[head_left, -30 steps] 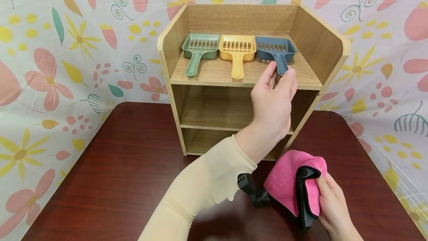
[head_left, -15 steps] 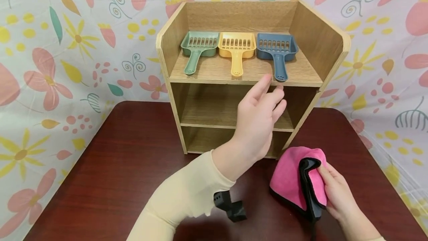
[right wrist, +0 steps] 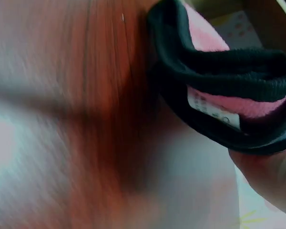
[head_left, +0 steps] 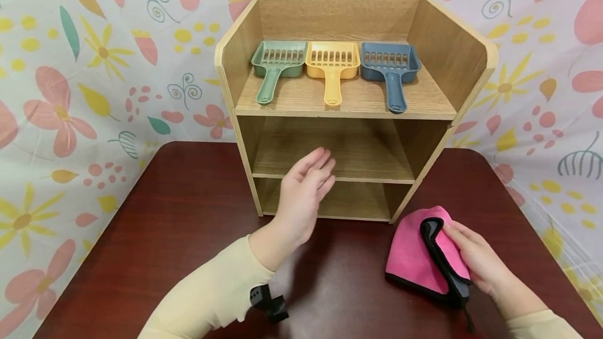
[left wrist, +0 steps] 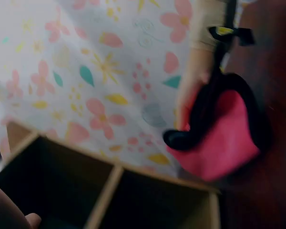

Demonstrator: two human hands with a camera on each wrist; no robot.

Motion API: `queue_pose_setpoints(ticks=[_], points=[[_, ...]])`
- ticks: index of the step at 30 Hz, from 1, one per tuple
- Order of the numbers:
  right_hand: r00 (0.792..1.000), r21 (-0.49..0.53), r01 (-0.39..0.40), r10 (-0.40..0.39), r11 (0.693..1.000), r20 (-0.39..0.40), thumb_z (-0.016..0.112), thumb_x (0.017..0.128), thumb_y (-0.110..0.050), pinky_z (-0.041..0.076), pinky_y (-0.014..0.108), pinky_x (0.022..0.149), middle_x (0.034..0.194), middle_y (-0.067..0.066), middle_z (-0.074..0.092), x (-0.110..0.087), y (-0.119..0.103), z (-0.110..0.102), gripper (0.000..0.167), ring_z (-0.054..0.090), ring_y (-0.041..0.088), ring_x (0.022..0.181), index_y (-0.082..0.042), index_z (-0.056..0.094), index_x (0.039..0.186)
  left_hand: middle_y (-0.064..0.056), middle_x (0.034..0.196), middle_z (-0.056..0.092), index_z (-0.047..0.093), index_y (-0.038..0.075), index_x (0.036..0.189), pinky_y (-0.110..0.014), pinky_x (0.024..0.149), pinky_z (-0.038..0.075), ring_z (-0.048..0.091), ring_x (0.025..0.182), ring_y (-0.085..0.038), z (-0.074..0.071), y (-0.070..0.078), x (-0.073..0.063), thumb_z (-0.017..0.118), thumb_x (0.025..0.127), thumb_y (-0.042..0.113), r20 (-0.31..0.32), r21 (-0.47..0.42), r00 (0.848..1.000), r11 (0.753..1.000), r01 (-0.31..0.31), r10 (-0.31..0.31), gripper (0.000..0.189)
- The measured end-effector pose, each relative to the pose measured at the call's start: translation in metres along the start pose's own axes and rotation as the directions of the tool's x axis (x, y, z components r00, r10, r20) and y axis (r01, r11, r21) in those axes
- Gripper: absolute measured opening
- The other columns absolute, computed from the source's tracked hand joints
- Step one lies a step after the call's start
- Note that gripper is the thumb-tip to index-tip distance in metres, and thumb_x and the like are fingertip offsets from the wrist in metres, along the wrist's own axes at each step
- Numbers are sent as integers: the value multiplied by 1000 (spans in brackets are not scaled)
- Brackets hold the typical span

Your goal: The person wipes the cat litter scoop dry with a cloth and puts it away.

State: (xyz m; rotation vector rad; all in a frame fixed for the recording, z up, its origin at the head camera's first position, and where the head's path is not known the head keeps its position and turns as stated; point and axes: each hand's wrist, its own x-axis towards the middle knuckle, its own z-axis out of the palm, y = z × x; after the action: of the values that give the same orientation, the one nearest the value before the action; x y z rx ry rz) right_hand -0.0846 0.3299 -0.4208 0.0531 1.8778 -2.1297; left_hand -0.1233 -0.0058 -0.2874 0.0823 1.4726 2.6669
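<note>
My left hand (head_left: 301,198) hangs in front of the wooden shelf's middle opening, fingers relaxed and holding nothing. On the shelf's top board lie a green litter scoop (head_left: 279,61), a yellow litter scoop (head_left: 332,67) and a blue litter scoop (head_left: 391,67) in a row. Their handles point forward, and the blue one reaches the board's front edge. At the lower right my right hand (head_left: 480,260) grips a folded pink cloth (head_left: 414,255) with black edging, thumb on top. A white label (right wrist: 212,112) shows among the cloth's folds in the right wrist view.
The wooden shelf (head_left: 330,115) stands at the back of a dark red table (head_left: 188,224), with two open compartments under its top board. A flower-patterned curtain (head_left: 94,119) hangs behind and at both sides. A black wrist mount (head_left: 268,302) sticks out from my left sleeve.
My left hand has let go of the blue scoop's handle and drawn back down to the left. The right hand, with the cloth, has shifted only slightly.
</note>
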Motion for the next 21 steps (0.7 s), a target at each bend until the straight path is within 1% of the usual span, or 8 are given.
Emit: queue_pose_setpoints(ticks=[2,4,6,9,10,13,18,21], points=[[998,-141,-50,43,989,-55,40,102,-31,56,27,63,84,-10,68,2,-4,-2,19,65,5,72,-35,57,108,-21,142,45,41,-5,137,-41,105,41,46,130,-31,-14,-3,-1,46,90,-1,-13,41,1000,999,15,-15,47],[993,-316,-79,46,945,-112,42,101,-35,56,27,64,89,-10,66,4,-8,-1,23,64,4,75,-28,54,119,-22,139,48,44,-5,135,-40,103,43,50,127,-30,-26,-6,-2,47,90,0,-28,87,999,996,33,-30,45],[987,-519,-89,5,850,-162,44,99,-39,53,22,68,104,1,67,6,-13,1,37,62,7,85,-19,49,131,-23,137,50,46,-6,132,-38,100,46,52,124,-30,-40,-9,-4,46,89,0,-37,136,998,990,48,-43,43],[976,-722,-104,-68,684,-205,44,98,-44,48,33,84,129,21,55,7,-20,8,63,55,25,111,2,37,141,-24,133,53,48,-7,129,-39,98,48,55,121,-29,-60,-15,-7,45,89,0,-44,210,997,975,77,-69,41],[972,-767,-114,-87,632,-217,44,97,-47,47,35,86,133,26,50,7,-22,11,67,53,30,115,3,36,141,-24,132,54,49,-8,129,-38,97,48,56,120,-28,-67,-17,-7,45,88,0,-47,234,996,968,89,-80,41],[967,-834,-141,-105,534,-231,50,92,-54,43,52,87,131,32,49,6,-26,21,79,49,45,117,4,32,143,-26,128,56,50,-10,126,-39,96,49,58,117,-31,-87,-23,-10,45,88,0,-53,312,992,942,122,-111,39],[968,-913,-128,-153,386,-200,64,83,-52,44,58,82,120,38,50,7,-26,24,92,51,50,106,11,29,140,-29,123,58,51,-12,122,-44,93,50,59,114,-37,-119,-28,-12,46,90,2,-51,420,979,885,202,-199,36],[969,-919,-113,-162,378,-186,62,88,-39,42,61,85,122,42,45,9,-24,18,78,47,53,109,12,31,137,-31,121,58,50,-13,123,-46,92,50,63,108,-34,-138,-28,-13,45,92,5,-29,493,966,837,237,-256,36]])
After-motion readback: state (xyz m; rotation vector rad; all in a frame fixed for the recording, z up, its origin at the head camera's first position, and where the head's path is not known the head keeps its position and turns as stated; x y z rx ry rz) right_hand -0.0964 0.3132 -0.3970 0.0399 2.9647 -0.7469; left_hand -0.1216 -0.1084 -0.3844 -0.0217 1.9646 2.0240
